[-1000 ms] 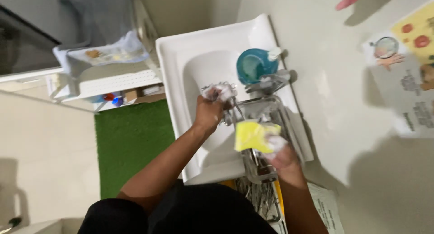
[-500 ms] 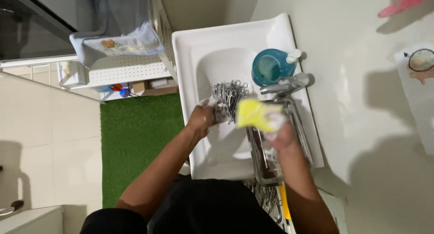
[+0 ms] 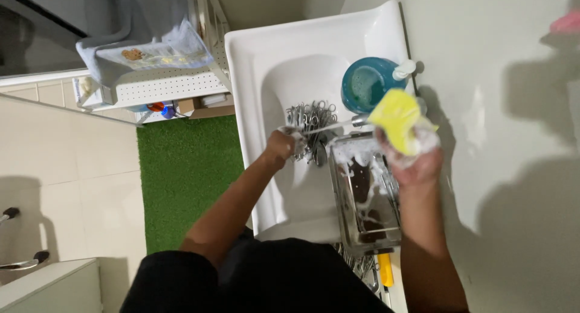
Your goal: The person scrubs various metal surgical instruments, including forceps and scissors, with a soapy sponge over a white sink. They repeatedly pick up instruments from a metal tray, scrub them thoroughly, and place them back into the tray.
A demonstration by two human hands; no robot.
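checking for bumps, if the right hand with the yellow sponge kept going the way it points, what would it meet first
Most likely the teal soap dispenser. The right hand holds the yellow sponge pointing toward the back of the white sink, and the dispenser stands just beyond the sponge. Height is hard to judge from above, so it might pass over it.

The basin (image 3: 314, 41) is bare in its upper part. Below that, a heap of scissors (image 3: 311, 122) fills the middle, the blue bottle (image 3: 365, 83) and sponge (image 3: 396, 119) block the right rim, and the metal tray (image 3: 362, 195) crowds lower right. The wall (image 3: 495, 138) at right is open.
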